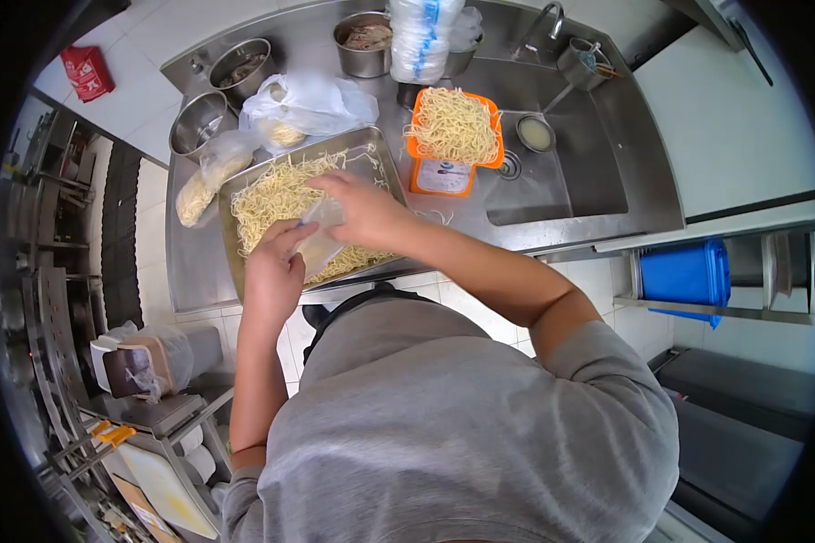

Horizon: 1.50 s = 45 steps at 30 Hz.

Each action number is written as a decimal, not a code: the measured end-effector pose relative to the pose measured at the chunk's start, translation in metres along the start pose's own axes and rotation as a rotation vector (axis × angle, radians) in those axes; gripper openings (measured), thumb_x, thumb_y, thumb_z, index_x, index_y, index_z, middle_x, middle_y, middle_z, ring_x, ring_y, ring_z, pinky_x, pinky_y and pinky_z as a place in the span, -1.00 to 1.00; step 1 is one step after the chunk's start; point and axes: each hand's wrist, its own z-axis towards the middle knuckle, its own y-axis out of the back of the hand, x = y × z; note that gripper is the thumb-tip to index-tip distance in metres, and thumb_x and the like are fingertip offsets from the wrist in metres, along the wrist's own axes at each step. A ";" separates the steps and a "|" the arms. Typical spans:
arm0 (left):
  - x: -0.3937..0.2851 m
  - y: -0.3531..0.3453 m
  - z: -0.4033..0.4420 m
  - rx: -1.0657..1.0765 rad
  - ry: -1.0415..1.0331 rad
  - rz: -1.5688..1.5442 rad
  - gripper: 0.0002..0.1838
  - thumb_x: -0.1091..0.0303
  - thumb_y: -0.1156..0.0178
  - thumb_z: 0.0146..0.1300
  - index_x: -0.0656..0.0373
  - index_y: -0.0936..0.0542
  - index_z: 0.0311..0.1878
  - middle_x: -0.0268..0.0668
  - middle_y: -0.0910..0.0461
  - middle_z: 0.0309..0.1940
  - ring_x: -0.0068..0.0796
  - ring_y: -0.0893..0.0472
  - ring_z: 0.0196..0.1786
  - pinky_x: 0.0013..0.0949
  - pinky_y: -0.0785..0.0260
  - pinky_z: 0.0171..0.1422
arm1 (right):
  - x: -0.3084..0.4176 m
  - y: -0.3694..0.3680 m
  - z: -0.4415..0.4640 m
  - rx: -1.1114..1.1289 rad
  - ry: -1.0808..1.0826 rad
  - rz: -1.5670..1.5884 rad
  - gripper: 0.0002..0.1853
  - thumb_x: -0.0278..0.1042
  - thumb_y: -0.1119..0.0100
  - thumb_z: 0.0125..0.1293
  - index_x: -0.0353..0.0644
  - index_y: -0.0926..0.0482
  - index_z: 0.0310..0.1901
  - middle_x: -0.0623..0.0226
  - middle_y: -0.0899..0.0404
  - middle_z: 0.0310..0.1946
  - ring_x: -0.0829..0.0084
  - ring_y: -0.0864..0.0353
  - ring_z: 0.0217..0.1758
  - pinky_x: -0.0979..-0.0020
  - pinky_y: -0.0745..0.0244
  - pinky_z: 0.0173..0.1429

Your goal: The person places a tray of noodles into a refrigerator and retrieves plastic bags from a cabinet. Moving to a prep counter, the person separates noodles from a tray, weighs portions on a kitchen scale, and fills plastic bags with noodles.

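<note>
Yellow noodles (276, 195) lie spread over a large metal tray (391, 170) on the steel counter. Above the tray, my left hand (276, 262) pinches the edge of a small clear plastic bag (321, 242). My right hand (362, 210) is at the other side of the bag, fingers apart, the thumb side close to the plastic; its lower fingers are partly hidden. An orange basket of noodles (453, 127) rests on an orange-rimmed container (442, 177) to the right of the tray. Bagged noodles (195, 199) lie at the tray's left.
Behind the tray are a white plastic bag (326, 104), metal pots (242, 71) and a stack of clear bags or cups (418, 36). At the right is a sink (570, 172) with a faucet (552, 20) and a small bowl (536, 134). A bin (199, 351) stands lower left.
</note>
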 end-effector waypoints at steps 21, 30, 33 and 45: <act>0.045 0.034 -0.014 -0.218 0.116 0.341 -0.70 0.60 -0.01 0.10 0.21 -0.63 -0.13 -0.08 -0.58 -0.07 -0.09 -0.60 -0.13 -0.27 -0.44 -0.04 | -0.136 0.106 0.017 -0.067 -0.772 -0.662 -0.06 0.24 -0.37 -0.19 -0.21 -0.35 0.19 0.00 -0.43 0.07 0.08 -0.31 0.26 0.19 -0.32 0.25; 0.031 0.042 -0.003 -0.255 0.199 0.414 -0.55 0.65 0.06 0.00 0.20 -0.58 -0.01 -0.28 -0.47 0.15 -0.18 -0.63 -0.23 -0.28 -0.46 -0.17 | -0.156 0.103 0.027 -0.081 -0.686 -0.690 -0.51 -0.17 -0.24 0.02 -0.15 -0.48 0.02 0.13 -0.59 -0.16 0.20 -0.53 0.03 0.23 -0.48 0.01; 0.029 0.055 -0.002 -0.315 0.188 0.468 -0.52 0.64 0.05 -0.02 0.19 -0.56 0.03 -0.32 -0.43 0.21 -0.20 -0.63 -0.24 -0.29 -0.46 -0.18 | -0.163 0.123 0.023 -0.088 -0.605 -0.420 -0.52 -0.32 -0.28 -0.04 -0.26 -0.50 -0.02 0.13 -0.62 -0.23 0.25 -0.62 -0.15 0.29 -0.52 -0.08; 0.034 -0.041 0.098 -0.211 -0.119 0.439 -0.37 0.64 -0.07 -0.10 0.31 -0.38 0.18 -0.03 -0.51 0.04 -0.07 -0.62 -0.24 -0.17 -0.47 -0.15 | -0.016 0.142 0.072 -0.383 -0.384 1.140 -0.69 -0.57 -0.27 -0.10 -0.44 -0.55 -0.23 0.16 -0.62 -0.38 0.37 -0.64 -0.41 0.37 -0.58 -0.32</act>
